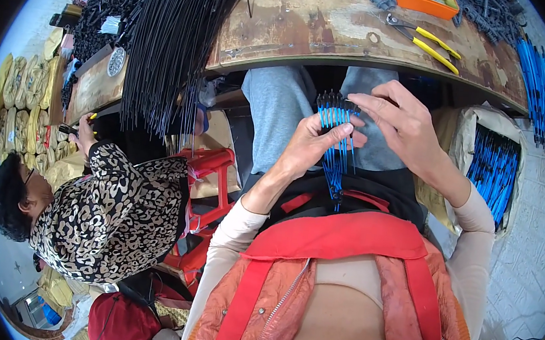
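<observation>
Left hand [310, 149] clamps bundle of thin blue plastic rods with black tips [335, 143], axis vertical; right hand [400, 123] pinches the tips from the right, fingers loosely curled

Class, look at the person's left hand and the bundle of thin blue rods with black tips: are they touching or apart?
Touching. The head view shows the left hand wrapped around the bundle of thin blue rods with black tips, thumb pressed across them.

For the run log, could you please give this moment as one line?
left hand: holds blue rods | right hand: fingers on rod tops | pliers: on table
</observation>
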Motion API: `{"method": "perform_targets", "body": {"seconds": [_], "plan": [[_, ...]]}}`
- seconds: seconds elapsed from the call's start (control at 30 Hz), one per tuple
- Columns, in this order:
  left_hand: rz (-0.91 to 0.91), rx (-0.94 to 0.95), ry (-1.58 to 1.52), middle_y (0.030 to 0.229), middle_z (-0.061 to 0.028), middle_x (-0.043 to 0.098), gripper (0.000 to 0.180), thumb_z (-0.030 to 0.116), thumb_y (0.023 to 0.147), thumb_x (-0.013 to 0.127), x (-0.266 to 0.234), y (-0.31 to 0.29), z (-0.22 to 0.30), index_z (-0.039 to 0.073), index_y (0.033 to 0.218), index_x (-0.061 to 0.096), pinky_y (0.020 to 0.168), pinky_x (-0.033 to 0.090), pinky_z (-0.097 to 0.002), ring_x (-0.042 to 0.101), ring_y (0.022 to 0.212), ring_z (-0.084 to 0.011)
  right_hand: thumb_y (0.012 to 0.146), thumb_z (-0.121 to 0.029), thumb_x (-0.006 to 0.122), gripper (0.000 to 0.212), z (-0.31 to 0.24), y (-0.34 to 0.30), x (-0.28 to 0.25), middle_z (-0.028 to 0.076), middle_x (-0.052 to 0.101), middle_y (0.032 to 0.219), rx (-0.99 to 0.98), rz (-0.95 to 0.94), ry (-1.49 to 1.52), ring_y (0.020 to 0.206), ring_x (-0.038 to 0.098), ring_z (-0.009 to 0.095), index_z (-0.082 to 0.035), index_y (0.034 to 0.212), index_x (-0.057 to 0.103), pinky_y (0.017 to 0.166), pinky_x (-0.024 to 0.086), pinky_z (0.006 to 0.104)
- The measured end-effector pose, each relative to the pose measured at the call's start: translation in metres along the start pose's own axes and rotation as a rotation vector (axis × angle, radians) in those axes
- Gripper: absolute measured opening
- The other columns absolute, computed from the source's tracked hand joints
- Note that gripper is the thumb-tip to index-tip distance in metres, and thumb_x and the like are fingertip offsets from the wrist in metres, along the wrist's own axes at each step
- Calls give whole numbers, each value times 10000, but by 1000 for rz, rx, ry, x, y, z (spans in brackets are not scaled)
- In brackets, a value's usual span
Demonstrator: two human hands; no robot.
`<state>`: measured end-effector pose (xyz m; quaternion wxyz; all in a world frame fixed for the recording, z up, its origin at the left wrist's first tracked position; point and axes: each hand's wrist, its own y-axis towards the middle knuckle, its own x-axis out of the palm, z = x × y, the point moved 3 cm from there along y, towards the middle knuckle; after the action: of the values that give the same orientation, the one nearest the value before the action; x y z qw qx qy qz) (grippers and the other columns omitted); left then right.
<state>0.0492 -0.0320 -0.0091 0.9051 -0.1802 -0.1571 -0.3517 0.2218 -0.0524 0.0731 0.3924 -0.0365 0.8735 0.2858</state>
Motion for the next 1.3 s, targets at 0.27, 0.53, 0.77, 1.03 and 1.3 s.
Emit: {"method": "perform_targets", "body": {"seconds": [0.27,0.53,0.77,1.03,1.3], "plan": [[20,-2,-11,962,-117,712,246,211,977,580,0,0,0,41,1148,625,784,539,-299,684,897,-181,719,54,662,403,-7,2,-1,111,564,878,-80,23,-163,735,594,256,-73,1099,692,618,502,333],[1,12,-6,961,-122,711,262,217,976,580,2,1,0,37,1162,618,787,540,-303,687,895,-185,741,64,659,378,-9,0,-1,114,564,898,-20,43,-113,735,603,257,-54,1099,686,631,504,332],[12,5,-2,955,-123,712,261,217,977,579,3,0,1,36,1161,618,790,539,-304,688,906,-190,758,98,624,403,-13,-4,4,118,561,954,75,50,108,777,591,222,-38,1134,675,652,484,311],[9,23,7,962,-121,712,248,196,977,579,4,-1,0,35,1161,620,797,534,-302,684,913,-186,808,103,587,408,-12,-11,6,118,561,959,131,29,93,790,587,220,-62,1173,663,657,468,293],[-19,21,31,974,-113,710,272,204,973,588,2,-1,-2,24,1176,616,805,531,-304,683,924,-187,741,90,636,400,-16,-7,6,112,554,938,-26,101,-50,805,579,262,-44,1117,659,687,503,346]]}}
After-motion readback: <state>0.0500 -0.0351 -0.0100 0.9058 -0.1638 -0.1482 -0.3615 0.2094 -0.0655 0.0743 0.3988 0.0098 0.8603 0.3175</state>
